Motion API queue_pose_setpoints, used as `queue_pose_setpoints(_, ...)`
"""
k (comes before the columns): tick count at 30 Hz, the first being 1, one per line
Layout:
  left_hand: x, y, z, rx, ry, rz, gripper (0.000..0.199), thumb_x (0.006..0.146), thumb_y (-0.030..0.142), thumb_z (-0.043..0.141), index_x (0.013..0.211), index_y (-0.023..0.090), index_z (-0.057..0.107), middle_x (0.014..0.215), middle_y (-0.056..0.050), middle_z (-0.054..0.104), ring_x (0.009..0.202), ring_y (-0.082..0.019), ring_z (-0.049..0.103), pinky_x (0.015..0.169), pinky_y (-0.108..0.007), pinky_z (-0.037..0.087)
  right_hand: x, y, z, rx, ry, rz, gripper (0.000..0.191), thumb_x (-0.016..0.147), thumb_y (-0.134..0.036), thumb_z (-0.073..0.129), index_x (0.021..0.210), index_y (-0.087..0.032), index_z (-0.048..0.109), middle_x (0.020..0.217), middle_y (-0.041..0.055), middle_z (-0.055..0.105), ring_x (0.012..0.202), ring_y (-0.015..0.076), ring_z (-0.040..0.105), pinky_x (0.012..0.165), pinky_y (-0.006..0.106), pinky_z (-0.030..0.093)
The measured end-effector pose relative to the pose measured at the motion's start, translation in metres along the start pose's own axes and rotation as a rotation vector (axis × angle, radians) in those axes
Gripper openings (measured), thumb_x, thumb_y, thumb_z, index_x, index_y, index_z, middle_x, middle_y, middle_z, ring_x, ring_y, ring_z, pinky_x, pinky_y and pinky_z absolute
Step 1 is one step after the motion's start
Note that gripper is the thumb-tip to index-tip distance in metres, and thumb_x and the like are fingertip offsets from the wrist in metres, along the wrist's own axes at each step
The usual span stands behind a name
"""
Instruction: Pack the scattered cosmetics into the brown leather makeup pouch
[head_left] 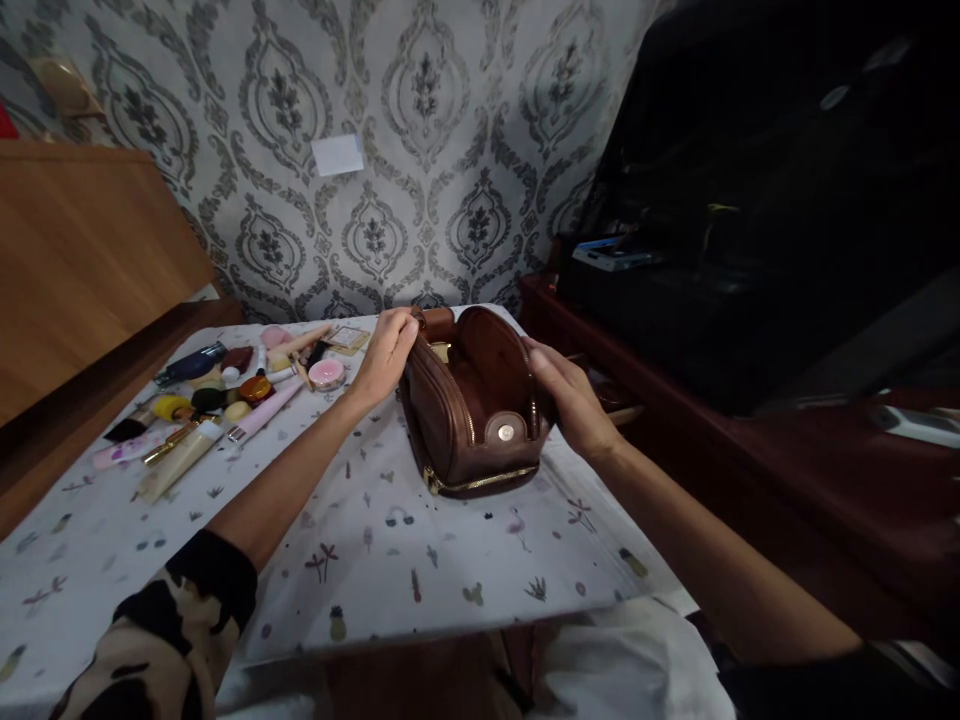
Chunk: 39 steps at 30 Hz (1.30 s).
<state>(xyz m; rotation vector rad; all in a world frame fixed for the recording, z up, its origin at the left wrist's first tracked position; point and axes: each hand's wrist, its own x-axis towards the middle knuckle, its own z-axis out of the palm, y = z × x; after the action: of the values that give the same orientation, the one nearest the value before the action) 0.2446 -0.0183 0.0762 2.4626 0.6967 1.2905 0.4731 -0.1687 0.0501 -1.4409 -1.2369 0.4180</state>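
Note:
A brown leather handbag (435, 425) with gold zips stands on the patterned tablecloth (360, 590), its top unzipped and spread apart. My left hand (390, 350) grips the bag's upper left edge. On the opposite side, my right hand (574, 400) holds the raised right flap, thumb at its rim. A round metal snap sits on a tab at the near end of the bag. Something pale shows inside at the far end, too small to name. Left of the bag lies a pile of cosmetics: a pink tube (266, 410), a beige tube (180, 460) and a round pink jar (327, 374).
A wooden panel (90, 270) rises at the left edge. Patterned wallpaper (427, 130) with a white card (337, 155) backs the table. To the right stands dark red furniture (787, 470) with a large black object (750, 200) above it.

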Motion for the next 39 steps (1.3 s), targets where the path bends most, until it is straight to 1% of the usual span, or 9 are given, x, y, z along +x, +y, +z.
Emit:
queue_pose_setpoints(3,0.003,0.004,0.003,-0.007,0.015,-0.014,0.041,0.107,0.05,0.024,0.102,0.021,0.052,0.123,-0.011,0.058,0.122,-0.019,0.053,0.112,-0.035,0.039,-0.001,-0.014,0.002,-0.062,0.02,-0.016,0.061,0.084,-0.041,0.062,0.139,-0.017,0.059,0.138,0.0113,0.064,0.13,0.0301,0.058,0.113,0.046,0.044)
queue_pose_setpoints(7,0.005,0.01,0.01,-0.008,0.041,-0.02,0.036,0.107,0.047,0.026,0.103,0.022,0.053,0.122,-0.01,0.057,0.123,-0.019,0.052,0.113,-0.035,0.038,0.002,-0.012,-0.003,-0.184,0.116,-0.023,0.058,0.083,-0.028,0.051,0.14,-0.016,0.059,0.131,0.0118,0.069,0.122,0.0302,0.063,0.109,0.048,0.047)
queue_pose_setpoints(18,0.002,0.011,0.012,-0.075,0.004,0.017,0.035,0.108,0.039,0.026,0.099,0.02,0.053,0.116,-0.013,0.058,0.122,-0.019,0.054,0.114,-0.034,0.039,-0.001,-0.024,-0.002,-0.239,0.174,0.024,0.057,0.08,-0.026,0.051,0.135,-0.013,0.063,0.124,0.0153,0.071,0.106,0.0337,0.069,0.095,0.052,0.055)
queue_pose_setpoints(23,-0.015,0.013,0.004,-0.071,-0.013,0.051,0.032,0.107,0.036,0.027,0.124,0.019,0.048,0.129,-0.015,0.056,0.13,-0.019,0.05,0.117,-0.032,0.039,-0.009,-0.028,-0.007,-0.343,0.072,0.103,0.067,0.081,-0.034,0.054,0.144,-0.012,0.055,0.107,0.0157,0.074,0.076,0.0308,0.069,0.074,0.051,0.058)
queue_pose_setpoints(27,-0.053,-0.02,-0.022,0.094,-0.091,-0.031,0.039,0.104,0.036,0.039,0.138,0.016,0.039,0.144,-0.021,0.046,0.142,-0.027,0.042,0.12,-0.045,0.036,-0.033,-0.049,-0.002,-0.43,0.227,-0.155,0.06,0.089,-0.046,0.056,0.144,-0.024,0.055,0.137,0.0169,0.062,0.114,0.0399,0.065,0.098,0.059,0.052)
queue_pose_setpoints(30,-0.086,-0.059,-0.057,0.458,-0.242,-0.2,0.049,0.096,0.029,0.055,0.141,0.014,0.04,0.156,-0.024,0.035,0.149,-0.036,0.032,0.119,-0.059,0.031,-0.062,-0.075,0.018,-0.429,0.333,-0.567,0.04,0.096,-0.027,0.053,0.134,-0.032,0.06,0.135,0.013,0.062,0.129,0.0329,0.057,0.111,0.056,0.044)
queue_pose_setpoints(33,-0.113,-0.095,-0.097,0.772,-0.319,-0.349,0.055,0.094,0.031,0.058,0.144,0.015,0.041,0.159,-0.026,0.033,0.15,-0.041,0.027,0.116,-0.07,0.022,-0.084,-0.089,0.055,-0.283,0.075,-0.785,0.048,0.092,-0.011,0.055,0.132,-0.037,0.058,0.122,0.0085,0.068,0.116,0.0276,0.065,0.097,0.049,0.054)
queue_pose_setpoints(36,-0.13,-0.118,-0.129,0.889,-0.361,-0.421,0.051,0.096,0.039,0.054,0.142,0.019,0.048,0.157,-0.023,0.04,0.147,-0.041,0.032,0.113,-0.073,0.023,-0.087,-0.081,0.105,-0.155,-0.226,-0.797,0.044,0.092,-0.008,0.051,0.125,-0.034,0.061,0.113,0.007,0.07,0.108,0.0245,0.067,0.092,0.045,0.057)
queue_pose_setpoints(39,-0.139,-0.129,-0.143,0.931,-0.398,-0.416,0.042,0.1,0.043,0.047,0.136,0.024,0.055,0.156,-0.018,0.043,0.144,-0.041,0.035,0.109,-0.076,0.026,-0.071,-0.062,0.16,-0.135,-0.38,-0.597,0.03,0.093,-0.016,0.05,0.116,-0.024,0.067,0.116,0.0107,0.07,0.111,0.0262,0.066,0.094,0.046,0.056)
